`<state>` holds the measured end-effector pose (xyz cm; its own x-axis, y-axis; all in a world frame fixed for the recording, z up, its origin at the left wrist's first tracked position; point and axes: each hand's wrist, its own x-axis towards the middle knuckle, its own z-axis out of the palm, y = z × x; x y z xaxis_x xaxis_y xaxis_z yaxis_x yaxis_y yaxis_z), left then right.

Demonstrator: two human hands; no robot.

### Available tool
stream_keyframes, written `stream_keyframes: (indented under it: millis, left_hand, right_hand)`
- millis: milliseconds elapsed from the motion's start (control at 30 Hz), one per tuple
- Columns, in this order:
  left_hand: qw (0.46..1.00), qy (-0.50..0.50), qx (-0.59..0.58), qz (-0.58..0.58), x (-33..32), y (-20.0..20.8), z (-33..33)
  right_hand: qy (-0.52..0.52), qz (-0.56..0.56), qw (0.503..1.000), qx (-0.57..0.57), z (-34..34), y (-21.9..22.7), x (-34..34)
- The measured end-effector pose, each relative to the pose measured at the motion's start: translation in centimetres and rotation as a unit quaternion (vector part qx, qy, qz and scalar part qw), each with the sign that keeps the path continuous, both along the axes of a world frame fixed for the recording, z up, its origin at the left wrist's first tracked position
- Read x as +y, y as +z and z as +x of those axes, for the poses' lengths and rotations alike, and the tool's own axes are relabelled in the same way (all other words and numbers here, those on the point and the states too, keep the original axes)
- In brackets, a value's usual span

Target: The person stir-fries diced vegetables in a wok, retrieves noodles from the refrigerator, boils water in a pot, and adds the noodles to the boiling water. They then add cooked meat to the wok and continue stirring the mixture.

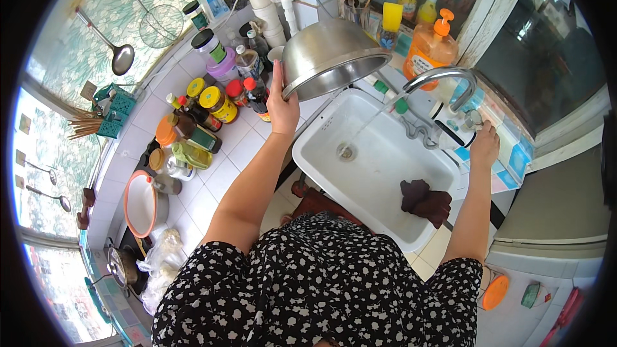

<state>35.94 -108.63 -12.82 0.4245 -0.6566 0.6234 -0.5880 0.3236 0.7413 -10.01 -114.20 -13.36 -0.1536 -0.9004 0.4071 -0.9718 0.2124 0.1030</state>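
Water was already on, and we watched a thin, clear stream (371,122) slant from the curved chrome tap (443,74) into the white sink (385,177), reaching down toward the drain (347,151). And there, out of the flow, we had the metal bowl (334,45), up over the sink's far left corner, tipped with its mouth downward! The left hand (283,109) had its grip closed on the rim, fingers up along the outer wall. Across to the right hand (486,146), at the tap's handle (473,119): wrapped round it or merely resting, we couldn't tell.

So, bowl raised, water running, bowl not set down; whether its inside was rinsed, we couldn't see. We noted dull grey steel, domed, with a smooth turned rim; a glossy, round-cornered sink; a dark brown cloth (425,203), soft and crumpled, in its near right corner; and square tiles on the table (244,154) beneath rounded bottles (202,136).
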Motion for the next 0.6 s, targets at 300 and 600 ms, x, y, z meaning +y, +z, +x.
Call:
stream_keyframes:
  millis: [300, 600]
  left_hand:
    - [0.987, -0.047, 0.153, -0.012, 0.7, 0.5, -0.7]
    - [0.981, -0.025, 0.19, 0.008, 1.5, -1.7, -0.1]
  right_hand:
    - [0.011, 0.011, 1.0, -0.001, 1.6, -0.4, 0.5]
    - [-0.021, 0.037, 0.995, -0.086, 4.2, 0.5, 3.9]
